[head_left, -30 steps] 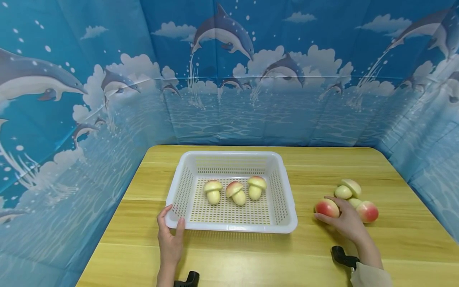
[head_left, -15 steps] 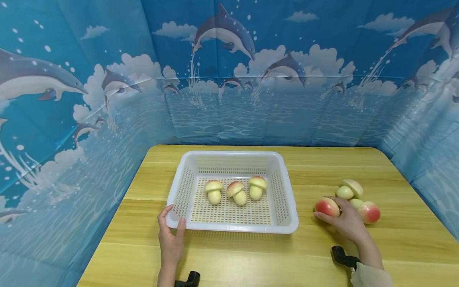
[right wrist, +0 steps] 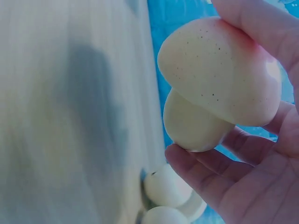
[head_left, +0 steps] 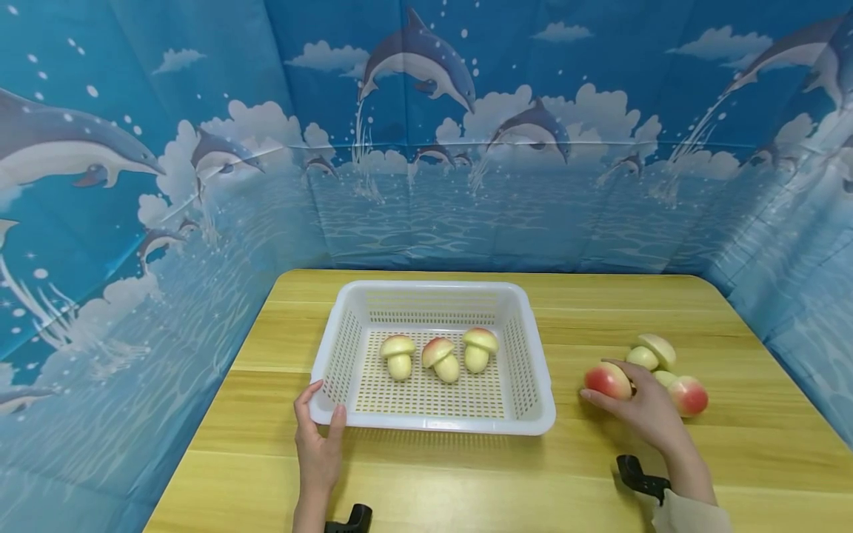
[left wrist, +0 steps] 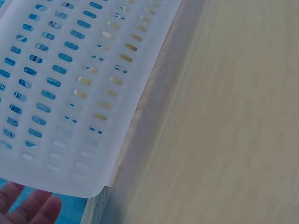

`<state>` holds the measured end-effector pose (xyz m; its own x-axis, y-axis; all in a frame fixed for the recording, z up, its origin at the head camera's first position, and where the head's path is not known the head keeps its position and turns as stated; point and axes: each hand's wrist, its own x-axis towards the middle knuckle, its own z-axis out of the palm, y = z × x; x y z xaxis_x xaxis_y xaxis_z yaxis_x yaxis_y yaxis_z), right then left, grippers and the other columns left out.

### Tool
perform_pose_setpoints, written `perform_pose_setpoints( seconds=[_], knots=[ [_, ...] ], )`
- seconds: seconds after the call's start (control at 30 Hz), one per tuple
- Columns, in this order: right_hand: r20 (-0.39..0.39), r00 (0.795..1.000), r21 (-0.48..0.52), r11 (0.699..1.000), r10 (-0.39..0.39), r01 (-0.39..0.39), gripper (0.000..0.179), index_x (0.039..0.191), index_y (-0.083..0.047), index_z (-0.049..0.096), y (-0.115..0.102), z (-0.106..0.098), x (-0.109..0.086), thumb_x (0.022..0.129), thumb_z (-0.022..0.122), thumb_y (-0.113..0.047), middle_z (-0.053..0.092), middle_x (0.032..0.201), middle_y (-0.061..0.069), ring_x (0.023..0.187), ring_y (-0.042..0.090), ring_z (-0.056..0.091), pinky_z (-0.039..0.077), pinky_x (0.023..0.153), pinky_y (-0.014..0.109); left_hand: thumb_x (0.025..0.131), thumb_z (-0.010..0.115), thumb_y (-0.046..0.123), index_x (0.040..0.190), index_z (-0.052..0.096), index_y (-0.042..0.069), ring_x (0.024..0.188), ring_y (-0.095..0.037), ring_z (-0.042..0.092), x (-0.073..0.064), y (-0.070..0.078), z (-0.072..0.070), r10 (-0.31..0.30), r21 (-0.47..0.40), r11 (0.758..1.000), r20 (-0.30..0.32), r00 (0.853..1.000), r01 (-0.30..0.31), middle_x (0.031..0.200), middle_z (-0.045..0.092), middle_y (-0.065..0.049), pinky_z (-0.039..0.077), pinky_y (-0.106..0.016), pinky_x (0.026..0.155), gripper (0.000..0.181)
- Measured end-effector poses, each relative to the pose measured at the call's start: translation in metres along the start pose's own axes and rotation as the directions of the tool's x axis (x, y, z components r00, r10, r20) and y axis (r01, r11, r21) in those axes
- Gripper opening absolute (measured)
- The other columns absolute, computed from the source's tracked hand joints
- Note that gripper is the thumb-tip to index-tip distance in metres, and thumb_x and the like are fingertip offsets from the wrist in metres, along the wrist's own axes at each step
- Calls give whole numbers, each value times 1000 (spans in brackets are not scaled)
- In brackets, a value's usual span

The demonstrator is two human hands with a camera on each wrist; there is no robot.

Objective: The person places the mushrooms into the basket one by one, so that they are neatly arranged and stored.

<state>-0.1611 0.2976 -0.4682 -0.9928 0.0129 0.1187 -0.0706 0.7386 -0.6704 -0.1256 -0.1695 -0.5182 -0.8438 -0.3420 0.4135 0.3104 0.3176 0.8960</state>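
A white plastic basket [head_left: 440, 423] stands on the table. Thumb and fingers of my left hand [head_left: 318, 453] hold its near left corner; in the left wrist view, fingertips [left wrist: 50, 208] show by the basket's end. Three toy mushrooms [head_left: 398, 358] with pale stems and reddish caps lie inside. To the right, my right hand [head_left: 649, 413] grips another toy mushroom [head_left: 608, 380], its red cap turned left. The right wrist view shows this mushroom [right wrist: 219, 70] between thumb and fingers, above the tabletop, with a shadow to one side.
Two more toy mushrooms, one paler [head_left: 657, 351] and one with a red cap [head_left: 689, 396], lie just beyond and beside the right hand. The wooden table [head_left: 466, 488] meets a blue dolphin-print curtain [head_left: 426, 207] at the back and sides. Black devices [head_left: 641, 477] sit at both wrists.
The right hand and its mushroom have risen very slightly, with the mushroom's shadow now showing beneath. The left hand and basket stay in place.
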Motion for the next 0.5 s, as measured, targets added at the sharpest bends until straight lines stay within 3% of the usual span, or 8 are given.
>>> perform_pose_setpoints(
  seconds=[0.23, 0.5],
  knots=[
    [-8, 1000, 4, 1000, -1, 1, 75, 133, -1, 48, -12, -6, -1, 80, 72, -48, 51, 126, 23, 104, 39, 50, 41, 81, 58, 90, 58, 17, 135, 39, 11, 110, -25, 52, 0, 1, 0, 0, 1, 1000, -2, 1000, 0, 127, 54, -15, 41, -32, 86, 49],
    [-30, 996, -34, 996, -86, 85, 74, 132, 2, 49, -26, -12, 2, 80, 73, -44, 52, 126, 25, 106, 42, 51, 41, 81, 60, 90, 58, 18, 136, 39, 13, 112, -26, 52, 0, 1, 0, -4, -1, 1000, 3, 1000, 4, 128, 53, -15, 40, -31, 87, 50]
  ],
)
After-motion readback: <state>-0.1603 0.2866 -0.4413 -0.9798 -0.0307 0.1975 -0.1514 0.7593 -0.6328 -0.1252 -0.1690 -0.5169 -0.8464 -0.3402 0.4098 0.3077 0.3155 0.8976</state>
